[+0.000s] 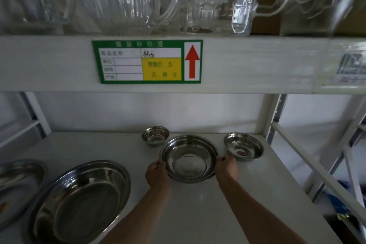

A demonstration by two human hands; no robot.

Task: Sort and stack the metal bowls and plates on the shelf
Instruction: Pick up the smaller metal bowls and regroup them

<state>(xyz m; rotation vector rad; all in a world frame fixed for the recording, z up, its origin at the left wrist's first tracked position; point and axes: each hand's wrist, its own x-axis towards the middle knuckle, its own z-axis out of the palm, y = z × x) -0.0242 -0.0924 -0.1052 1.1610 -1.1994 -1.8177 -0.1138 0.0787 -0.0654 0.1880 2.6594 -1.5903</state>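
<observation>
Gripping the middle bowl at nine and three o'clock, I see my left hand and right hand clamped on its rim; bare shelf lies at six

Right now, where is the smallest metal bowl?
The smallest bowl sits at the back of the shelf, just behind and left of the medium bowl held by both hands.

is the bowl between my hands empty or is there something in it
Empty: the bowl, held by the left hand and right hand, shows only bare metal inside.
</observation>
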